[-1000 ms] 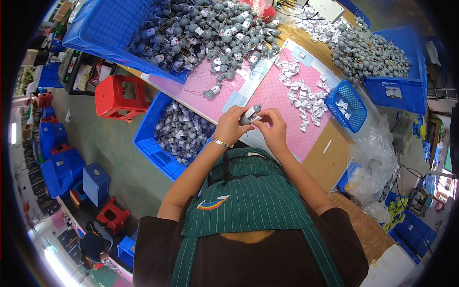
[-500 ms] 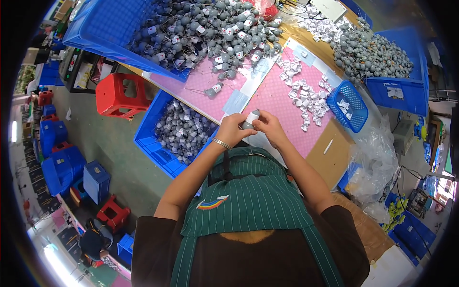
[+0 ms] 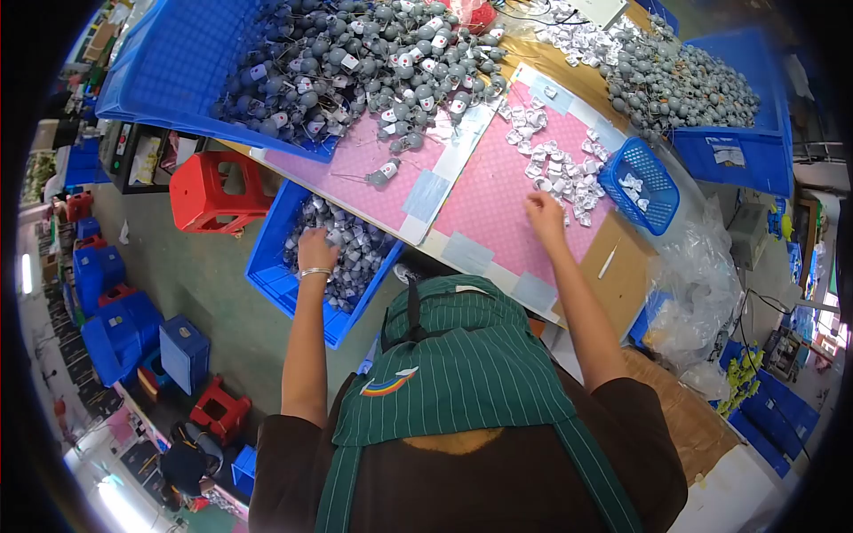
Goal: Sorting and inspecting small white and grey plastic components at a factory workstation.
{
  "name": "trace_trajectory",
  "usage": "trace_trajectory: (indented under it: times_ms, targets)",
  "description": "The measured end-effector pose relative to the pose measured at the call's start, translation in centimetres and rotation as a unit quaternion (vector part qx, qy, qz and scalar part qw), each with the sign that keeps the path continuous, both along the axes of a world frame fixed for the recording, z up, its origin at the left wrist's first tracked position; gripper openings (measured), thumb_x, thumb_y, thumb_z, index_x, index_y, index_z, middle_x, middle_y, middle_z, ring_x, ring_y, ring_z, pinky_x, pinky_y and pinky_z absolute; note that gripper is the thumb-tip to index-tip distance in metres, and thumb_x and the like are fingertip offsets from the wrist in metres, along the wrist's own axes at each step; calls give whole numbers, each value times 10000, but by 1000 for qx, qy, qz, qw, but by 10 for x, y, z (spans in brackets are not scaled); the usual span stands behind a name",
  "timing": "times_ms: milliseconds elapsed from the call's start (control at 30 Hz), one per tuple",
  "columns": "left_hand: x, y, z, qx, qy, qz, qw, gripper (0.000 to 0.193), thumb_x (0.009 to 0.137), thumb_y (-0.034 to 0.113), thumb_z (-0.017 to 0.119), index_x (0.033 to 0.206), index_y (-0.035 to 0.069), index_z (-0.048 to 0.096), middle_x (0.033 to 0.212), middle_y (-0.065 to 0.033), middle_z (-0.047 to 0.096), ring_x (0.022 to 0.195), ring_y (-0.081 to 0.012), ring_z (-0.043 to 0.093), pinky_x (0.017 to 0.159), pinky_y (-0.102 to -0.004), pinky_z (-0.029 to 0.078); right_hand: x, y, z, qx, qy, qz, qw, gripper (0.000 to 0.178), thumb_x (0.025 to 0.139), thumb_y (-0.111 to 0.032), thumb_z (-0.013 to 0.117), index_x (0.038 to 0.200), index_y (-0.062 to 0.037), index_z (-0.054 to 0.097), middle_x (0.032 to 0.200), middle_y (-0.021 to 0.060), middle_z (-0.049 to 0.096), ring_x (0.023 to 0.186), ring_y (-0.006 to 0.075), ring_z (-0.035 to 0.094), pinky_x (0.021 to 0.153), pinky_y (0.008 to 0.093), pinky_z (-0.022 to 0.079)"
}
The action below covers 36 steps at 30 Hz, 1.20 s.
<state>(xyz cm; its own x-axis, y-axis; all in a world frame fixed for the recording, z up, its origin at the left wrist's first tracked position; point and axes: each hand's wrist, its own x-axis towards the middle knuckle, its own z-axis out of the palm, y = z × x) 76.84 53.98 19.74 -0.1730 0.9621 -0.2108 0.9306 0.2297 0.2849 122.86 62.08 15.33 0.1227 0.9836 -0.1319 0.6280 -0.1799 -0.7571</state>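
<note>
My left hand (image 3: 317, 251), with a bracelet at the wrist, is lowered over the blue crate (image 3: 333, 330) of grey bulb-shaped parts with white sleeves (image 3: 342, 280). Its fingers curl down among the parts, and their tips are hidden. On the right, my right hand (image 3: 545, 216) rests at the edge of a spread of small white folded pieces (image 3: 564, 173) on the pink mat (image 3: 484, 209). Its fingers are drawn together, and anything between them is too small to make out. A single grey part with wire leads (image 3: 384, 173) lies on the mat's left section.
A large blue bin (image 3: 169, 75) tips grey wired parts (image 3: 355, 62) onto the table. A small blue basket (image 3: 659, 216) holds white pieces. Beside it are cardboard (image 3: 626, 284), a white pen (image 3: 608, 263) and clear plastic bags (image 3: 697, 275). A red stool (image 3: 200, 195) stands left.
My hands were together in front of me, holding a grey part with a white sleeve. They have separated: the left went down-left to the crate, the right up-right to the white pieces.
</note>
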Motion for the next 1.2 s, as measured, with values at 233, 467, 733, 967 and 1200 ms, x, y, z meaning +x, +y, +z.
trace_trajectory:
  times_ms: [233, 467, 733, 967, 1200]
  targets:
    - [58, 68, -20, 160, -56, -47, 984, 346, 648, 99, 686, 986, 65, 620, 1020, -131, 599, 979, -317, 543, 855, -403, 443, 8, 49, 0, -14, -212, -28, 977, 307, 760, -232, 653, 983, -34, 581, 906, 173, 616, 806, 330, 607, 697, 424, 478]
    - [96, 122, -51, 150, 45, -111, 981, 300, 667, 89, 640, 964, 69, 606, 978, -103, 604, 940, -297, 557, 798, -409, 465, -3, 41, -11, 43, -328, 56, 942, 263, 743, -133, 655, 982, -74, 562, 883, 143, 594, 770, 333, 589, 670, 412, 482]
    - [103, 114, -32, -16, -276, 47, 960, 398, 692, 69, 701, 1073, 41, 592, 965, -103, 638, 865, -230, 610, 754, -326, 503, -26, 3, 36, -108, 264, -41, 958, 210, 783, 2, 599, 991, -8, 573, 831, 64, 622, 763, 136, 607, 649, 260, 497]
    - [167, 63, 49, -101, -634, 53, 764, 490, 737, 34, 708, 1180, -33, 510, 1045, -89, 613, 911, -163, 606, 806, -302, 494, -72, -21, 96, -42, 403, 63, 912, 122, 784, 47, 588, 893, -7, 592, 878, 47, 581, 787, 117, 578, 682, 239, 490]
    - [175, 44, 69, -50, -573, 15, 818, 547, 677, 61, 760, 1173, -2, 537, 1033, -97, 627, 948, -162, 604, 787, -271, 505, -96, -23, 130, 27, 288, 145, 946, 93, 762, 43, 609, 843, 3, 586, 897, 54, 514, 808, 123, 547, 711, 244, 464]
